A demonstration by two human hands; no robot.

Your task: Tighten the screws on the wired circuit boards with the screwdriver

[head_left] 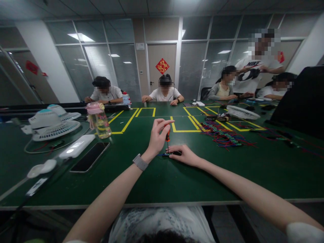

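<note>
My left hand (159, 135) is closed around the handle of an orange and black screwdriver (167, 136). The screwdriver stands upright, its thin shaft pointing down to a small circuit board (166, 154) on the green table. My right hand (186, 155) rests low on the table, its fingers pressed on the board and holding it by its right side. Blue wire shows at the board's left end. The screwdriver's tip meets the board, but the exact spot is too small to make out.
To the left lie a phone (90, 157), a white power strip (77, 145), a pink-lidded bottle (99, 119) and white fans (54, 125). At right is a row of wired circuit boards (222, 133). Yellow tape (130, 120) marks the green table (197, 187). Several people sit opposite.
</note>
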